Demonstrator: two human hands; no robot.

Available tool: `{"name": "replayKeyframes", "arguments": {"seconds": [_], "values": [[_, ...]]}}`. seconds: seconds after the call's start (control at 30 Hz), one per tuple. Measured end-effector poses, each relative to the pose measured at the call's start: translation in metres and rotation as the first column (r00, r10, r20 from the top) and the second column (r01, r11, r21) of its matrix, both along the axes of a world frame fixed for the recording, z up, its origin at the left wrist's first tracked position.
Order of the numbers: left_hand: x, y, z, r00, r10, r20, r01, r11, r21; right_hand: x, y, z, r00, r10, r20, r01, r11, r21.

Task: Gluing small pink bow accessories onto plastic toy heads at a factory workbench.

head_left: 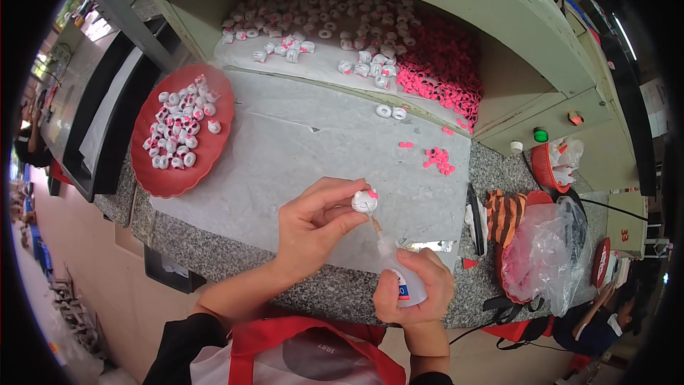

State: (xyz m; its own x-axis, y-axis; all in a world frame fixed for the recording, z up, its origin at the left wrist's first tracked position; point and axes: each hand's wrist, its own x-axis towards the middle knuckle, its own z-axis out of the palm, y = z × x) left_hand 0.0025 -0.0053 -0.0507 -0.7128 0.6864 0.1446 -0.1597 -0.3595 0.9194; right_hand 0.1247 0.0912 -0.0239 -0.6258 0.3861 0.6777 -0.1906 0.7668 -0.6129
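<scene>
Thumb and fingers of my left hand (306, 227) pinch a small white animal-head piece (364, 202) with a pink spot, held above the sheet. My right hand (436, 286) is wrapped round a translucent squeeze bottle (412, 291) with a thin needle nozzle. The nozzle points up and its tip is at the lower side of the head piece; whether it touches, I cannot tell. Beyond my hands, small pink pieces (438, 161) lie loose on the grey-white sheet (285, 142). Two white ring-like pieces (384, 110) rest near the shelf edge.
A red scalloped tray (162, 184) of white head pieces stands at the left. The shelf compartment behind holds heaps of white pieces (313, 11) and pink pieces (442, 85). To the right are striped cloth (504, 215), a plastic bag (541, 242) and a red basket (545, 171).
</scene>
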Motion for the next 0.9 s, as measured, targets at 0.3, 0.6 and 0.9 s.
{"name": "replayKeyframes", "arguments": {"seconds": [0.3,0.6,0.9], "values": [[-0.0005,0.0011,-0.0004,1.000,0.006,-0.014,-0.006,1.000,-0.003,0.0006,-0.0011,0.0017,0.999,0.000,0.052,-0.001,1.000,0.015],[-0.0001,0.0008,-0.0010,1.000,-0.003,-0.023,0.003,1.000,-0.016,0.0004,-0.0012,0.0012,0.999,-0.013,0.039,0.012,0.999,0.033],[-0.0010,0.0009,-0.0001,0.999,0.004,-0.047,-0.006,0.999,-0.048,0.0016,-0.0002,0.0047,0.999,0.028,0.044,-0.028,1.000,0.013]]}}
